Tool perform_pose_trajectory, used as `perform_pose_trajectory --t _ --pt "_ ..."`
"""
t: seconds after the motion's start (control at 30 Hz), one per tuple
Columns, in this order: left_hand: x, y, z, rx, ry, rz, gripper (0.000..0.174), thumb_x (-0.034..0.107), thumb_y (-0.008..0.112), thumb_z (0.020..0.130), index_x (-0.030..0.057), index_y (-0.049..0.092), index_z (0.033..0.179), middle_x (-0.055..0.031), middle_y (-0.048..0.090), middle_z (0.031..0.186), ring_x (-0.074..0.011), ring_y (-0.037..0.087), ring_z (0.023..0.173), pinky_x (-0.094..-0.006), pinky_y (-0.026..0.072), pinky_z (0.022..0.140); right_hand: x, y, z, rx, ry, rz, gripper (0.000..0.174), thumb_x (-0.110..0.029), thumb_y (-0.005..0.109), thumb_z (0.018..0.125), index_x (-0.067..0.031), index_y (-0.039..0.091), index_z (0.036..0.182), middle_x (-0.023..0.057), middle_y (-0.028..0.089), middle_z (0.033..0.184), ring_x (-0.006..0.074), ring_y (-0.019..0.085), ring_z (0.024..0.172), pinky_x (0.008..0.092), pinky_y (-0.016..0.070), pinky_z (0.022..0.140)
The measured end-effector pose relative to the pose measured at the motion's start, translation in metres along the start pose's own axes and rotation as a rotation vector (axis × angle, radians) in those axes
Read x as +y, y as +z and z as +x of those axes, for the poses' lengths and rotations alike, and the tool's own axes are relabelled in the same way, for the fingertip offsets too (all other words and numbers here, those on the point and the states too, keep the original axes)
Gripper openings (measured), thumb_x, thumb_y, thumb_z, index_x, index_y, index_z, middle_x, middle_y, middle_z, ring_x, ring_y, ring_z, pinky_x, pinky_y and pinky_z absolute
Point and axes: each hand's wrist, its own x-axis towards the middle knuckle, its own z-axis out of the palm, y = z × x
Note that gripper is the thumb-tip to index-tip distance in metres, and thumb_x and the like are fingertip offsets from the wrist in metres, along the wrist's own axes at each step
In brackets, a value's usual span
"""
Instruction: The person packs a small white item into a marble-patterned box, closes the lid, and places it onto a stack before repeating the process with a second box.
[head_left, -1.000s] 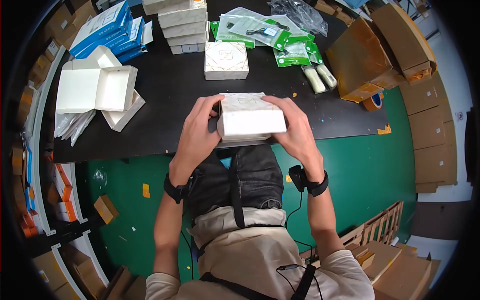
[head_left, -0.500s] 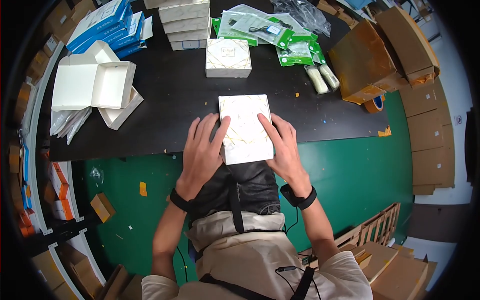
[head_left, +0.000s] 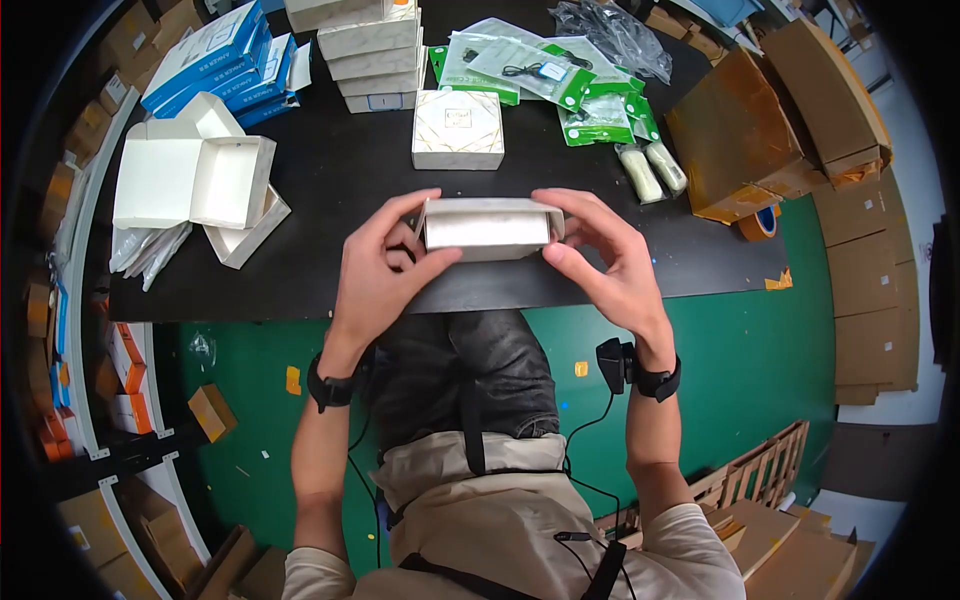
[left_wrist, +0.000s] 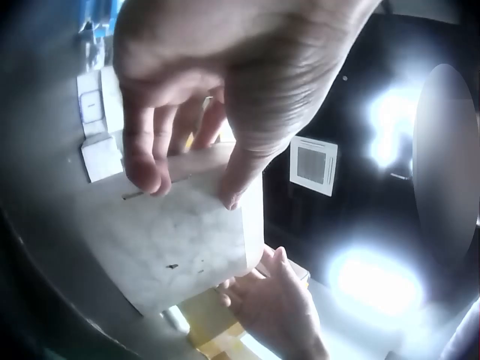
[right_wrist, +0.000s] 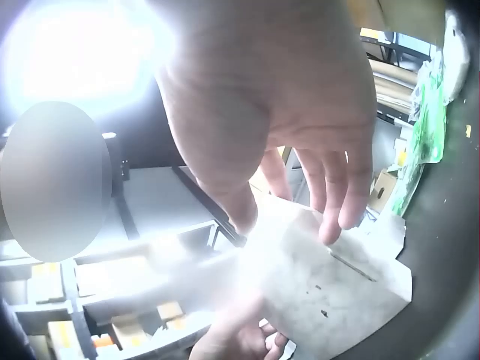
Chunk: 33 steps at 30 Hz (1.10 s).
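My left hand (head_left: 375,270) and my right hand (head_left: 620,265) are grasping a small white box (head_left: 487,228) by its two ends, with my thumbs pressing low on the near side and my fingers curling round the far side. I am holding the box over the middle of the near edge of the worktop (head_left: 345,175); I cannot tell if it is touching the top. Its long way is running left to right, along that edge, and its white, hollow side is facing me. In the wrist views, a grey marbled face with a thin slit is showing, and I am seeing no words on it.

Just past it, a marbled gift box (head_left: 458,130) is lying with gold lines and a little square label, too small for me to read. Toward the far edge, a stack of marbled boxes (head_left: 368,65) is standing, the bottom one wearing a blue-lined label. By the far left corner, blue boxes (head_left: 215,65) are showing what looks like "ANKER". Near the left edge, an open white box (head_left: 155,175) is resting. Green-and-white bags (head_left: 525,65) are lying toward the far right, and a brown carton (head_left: 740,135) is sitting at the right edge.
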Motion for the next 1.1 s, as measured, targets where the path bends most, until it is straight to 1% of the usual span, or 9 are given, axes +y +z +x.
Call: perform_pose_trajectory --t 0.03,0.07,0.17,0.27,0.47,0.63,0.7,0.83,1.1 --pt "-0.001 0.0 0.0 -0.014 -0.024 -0.108 0.057 0.004 0.082 0.09 0.0021 0.062 0.143 -0.0085 0.063 0.121 -0.0077 0.058 0.082 -0.0256 0.0542 0.067 0.005 -0.004 0.001 -0.021 -0.017 0.045 0.045 -0.004 0.076 0.094 -0.0003 0.067 0.138 0.0118 0.063 0.144 0.0126 0.064 0.102 0.0296 0.0533 0.087" --pt "-0.001 0.001 -0.001 -0.013 -0.022 -0.1 0.057 0.004 0.082 0.09 0.0021 0.062 0.143 -0.0085 0.063 0.121 -0.0077 0.058 0.082 -0.0256 0.0542 0.067 0.01 -0.008 0.002 -0.043 -0.033 0.09 0.042 -0.004 0.075 0.095 0.0006 0.068 0.136 0.0116 0.064 0.142 0.0122 0.064 0.101 0.0295 0.0538 0.087" --pt "-0.004 0.003 -0.005 -0.042 0.082 -0.396 0.048 0.002 0.073 0.097 -0.0004 0.061 0.144 -0.0037 0.066 0.103 -0.0085 0.059 0.074 -0.0244 0.0534 0.065 0.02 -0.008 0.009 -0.058 -0.04 0.192 0.037 -0.005 0.073 0.098 0.0019 0.069 0.134 0.0116 0.065 0.139 0.0114 0.064 0.098 0.0284 0.0547 0.086" --pt "-0.007 0.005 -0.002 -0.004 0.084 -0.357 0.045 0.003 0.069 0.101 -0.0006 0.06 0.145 -0.0034 0.066 0.098 -0.0084 0.059 0.073 -0.0233 0.0528 0.064 0.024 -0.007 0.011 -0.048 0.002 0.299 0.032 -0.007 0.071 0.101 0.0023 0.07 0.132 0.012 0.065 0.136 0.0108 0.066 0.093 0.0265 0.0555 0.084" --pt "-0.002 -0.004 0.004 -0.024 0.071 -0.218 0.041 0.012 0.066 0.106 -0.001 0.061 0.144 -0.0062 0.067 0.097 -0.0086 0.062 0.071 -0.0223 0.0518 0.06 0.021 -0.008 0.02 -0.046 0.153 0.295 0.026 -0.012 0.069 0.104 0.0021 0.07 0.125 0.0084 0.071 0.104 0.0089 0.066 0.072 0.0241 0.0554 0.068" --pt "0.011 0.002 0.006 0.04 -0.034 -0.271 0.032 0.019 0.068 0.107 -0.0037 0.065 0.128 -0.007 0.068 0.094 -0.0102 0.065 0.063 -0.0225 0.0495 0.052 0.021 0.003 0.027 0.04 0.139 0.312 0.02 -0.016 0.069 0.105 0.0019 0.069 0.115 0.002 0.067 0.082 0.008 0.064 0.065 0.0243 0.0532 0.06" --pt "0.008 0.003 0.006 0.064 -0.034 -0.319 0.029 0.022 0.068 0.107 -0.0045 0.065 0.119 -0.0073 0.068 0.091 -0.0111 0.066 0.06 -0.0226 0.0485 0.049 0.02 0.006 0.028 0.042 0.134 0.308 0.02 -0.016 0.069 0.105 0.0019 0.069 0.114 0.0022 0.067 0.083 0.0079 0.064 0.065 0.0242 0.0529 0.06" --pt "0.002 0.002 0.009 0.052 -0.038 -0.319 0.028 0.023 0.069 0.106 -0.0042 0.064 0.11 -0.008 0.068 0.089 -0.012 0.067 0.06 -0.0231 0.0495 0.049 0.018 0.007 0.03 0.048 0.134 0.28 0.021 -0.018 0.068 0.106 0.0018 0.069 0.112 0.0026 0.067 0.085 0.0078 0.063 0.065 0.024 0.052 0.059" --pt "0.001 -0.002 0.009 0.002 -0.041 -0.309 0.03 0.025 0.069 0.106 -0.0036 0.065 0.115 -0.0075 0.068 0.086 -0.0115 0.067 0.061 -0.0229 0.0511 0.052 0.022 -0.001 0.026 -0.005 0.131 0.276 0.021 -0.017 0.066 0.107 0.0018 0.069 0.115 0.0035 0.069 0.09 0.0078 0.064 0.069 0.0236 0.0529 0.063"
